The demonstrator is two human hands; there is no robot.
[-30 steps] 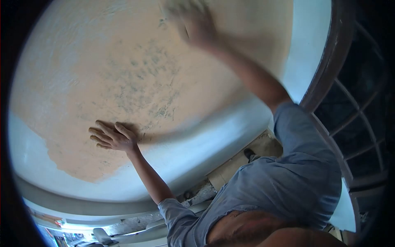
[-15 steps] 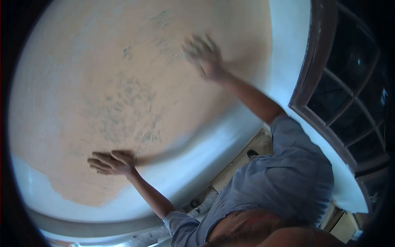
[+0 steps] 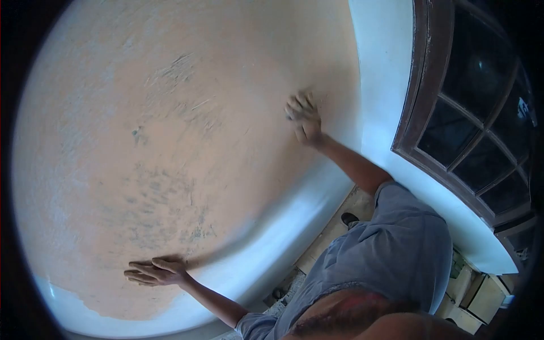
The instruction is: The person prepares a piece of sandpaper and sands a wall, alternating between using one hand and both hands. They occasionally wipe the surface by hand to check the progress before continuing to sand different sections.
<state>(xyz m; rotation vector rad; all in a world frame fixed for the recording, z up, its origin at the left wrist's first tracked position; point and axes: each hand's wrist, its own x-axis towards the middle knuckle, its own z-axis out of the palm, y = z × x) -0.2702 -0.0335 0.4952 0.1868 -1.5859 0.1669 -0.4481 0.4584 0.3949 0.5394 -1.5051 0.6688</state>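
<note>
My left hand [image 3: 156, 272] lies flat on the peach-coloured wall patch [image 3: 226, 164], low in the view, fingers spread and holding nothing. Just above it, the surface carries dark smudges [image 3: 153, 198]. Higher up and to the right, my right hand [image 3: 305, 116] touches the same surface near its right side, close to the white strip [image 3: 382, 73]. Its fingers are apart and slightly bent, with dull smears on them, and no object shows in it. Scratch-like marks [image 3: 180, 67] lie to the left of this hand.
A brown-framed window [image 3: 405, 107] with dark panes curves along the right. Below the wall, tiled floor [image 3: 309, 258] shows beside my grey shirt [image 3: 379, 249], with a dark shoe [image 3: 349, 219] on it. Boxy items [image 3: 486, 297] stand at the lower right.
My right hand has slid across the wall to the right, toward the white strip. My left hand keeps its place below the smudges. The whole view has shifted, so the wall appears lower.
</note>
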